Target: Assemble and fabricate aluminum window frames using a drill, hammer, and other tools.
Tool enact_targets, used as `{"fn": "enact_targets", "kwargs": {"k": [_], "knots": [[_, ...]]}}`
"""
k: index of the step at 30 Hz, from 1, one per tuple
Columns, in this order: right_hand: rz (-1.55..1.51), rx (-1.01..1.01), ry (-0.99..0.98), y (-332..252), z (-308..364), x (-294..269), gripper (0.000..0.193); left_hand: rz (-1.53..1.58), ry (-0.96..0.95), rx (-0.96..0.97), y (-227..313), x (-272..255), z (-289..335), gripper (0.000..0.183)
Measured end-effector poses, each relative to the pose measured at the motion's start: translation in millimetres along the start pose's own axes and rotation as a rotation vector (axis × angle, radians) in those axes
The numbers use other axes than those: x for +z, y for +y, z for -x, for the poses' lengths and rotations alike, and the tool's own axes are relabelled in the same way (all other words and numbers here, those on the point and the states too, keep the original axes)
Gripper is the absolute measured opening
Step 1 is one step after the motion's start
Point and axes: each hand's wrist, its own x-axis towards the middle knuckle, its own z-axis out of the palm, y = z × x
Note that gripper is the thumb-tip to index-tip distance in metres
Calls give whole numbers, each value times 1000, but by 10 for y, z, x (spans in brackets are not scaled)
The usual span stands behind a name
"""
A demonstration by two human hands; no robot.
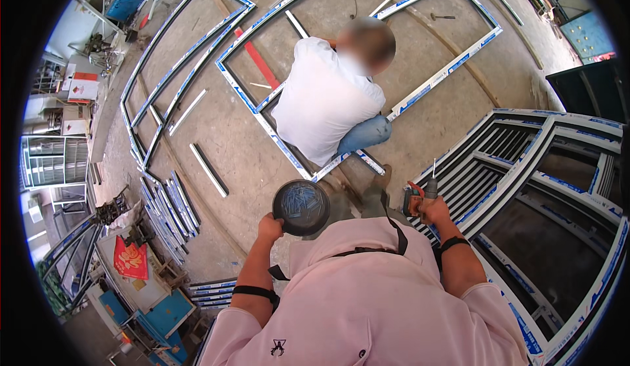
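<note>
- Your left hand (270,227) is clamping the rim of a round black pan (315,225); the pan is lying just to the right of that hand, in front of your waist.
- Your thumb is pressing near the edge; the other fingers are mostly hiding from view.
- Slim, bluish pieces (301,201) are lying loosely across the pan's dark, shallow bottom, too small to tell exactly.
- Your right hand (434,211) is closing around a red-and-black power drill (413,199), its thin metal bit (434,166) pointing away from you.
- Beside the drill, white-and-blue-faced frames (518,169) with dark slats are stacking up at your right.
- Ahead, a co-worker (326,100) in a white shirt is crouching at a long frame (447,71) resting on rough, dusty concrete (246,149).
</note>
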Motion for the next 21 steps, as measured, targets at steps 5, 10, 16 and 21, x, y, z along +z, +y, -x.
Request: {"fn": "enact_targets", "kwargs": {"k": [5,10,16,21], "knots": [[15,-14,5,28,-35,33,75,14,10,10,-103,39,-68,22],[10,-7,-3,32,-52,40,75,26,7,12,-92,40,-87,23],[8,-1,-7,-8,-20,26,76,-1,-4,9,-48,25,-82,23],[3,41,-23,-38,-17,-2,71,7,-5,3,18,23,-51,22]]}}
